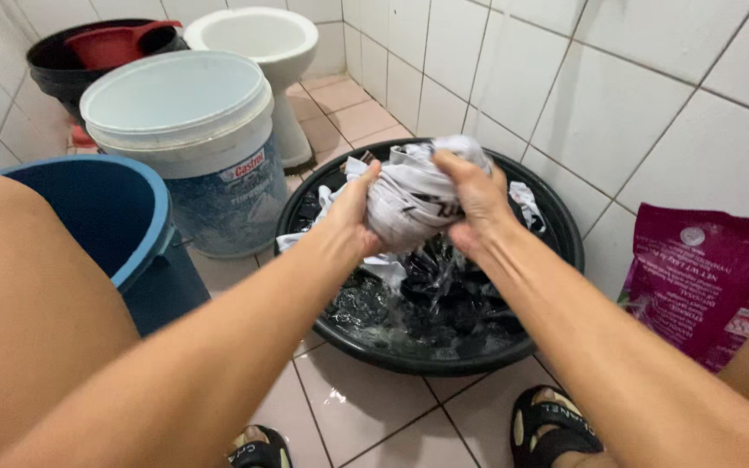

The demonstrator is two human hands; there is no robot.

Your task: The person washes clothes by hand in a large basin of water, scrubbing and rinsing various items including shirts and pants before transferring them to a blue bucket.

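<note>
- Left hand (355,211) and right hand (476,201): both are clenched on one wet white garment (413,195), each at one end of the bunch, with the cloth bulging between and above them.
- White garment: held clear of the water, directly over the black basin (565,238); loose tails hang below the left hand, and water appears to run from the bunch.
- Black basin: on the tiled floor beneath both hands, holding dark laundry (444,299) in water.
- Handling, as a judgement: the soaked cloth is likely soft, heavy and somewhat slippery; a full-fist hold on the bunched ends suits it better than the trailing edges.
- White bucket (188,130) and blue bucket (101,212): beyond and beside the left forearm.
- Magenta packet (708,277): outside the right forearm, against the wall.
</note>
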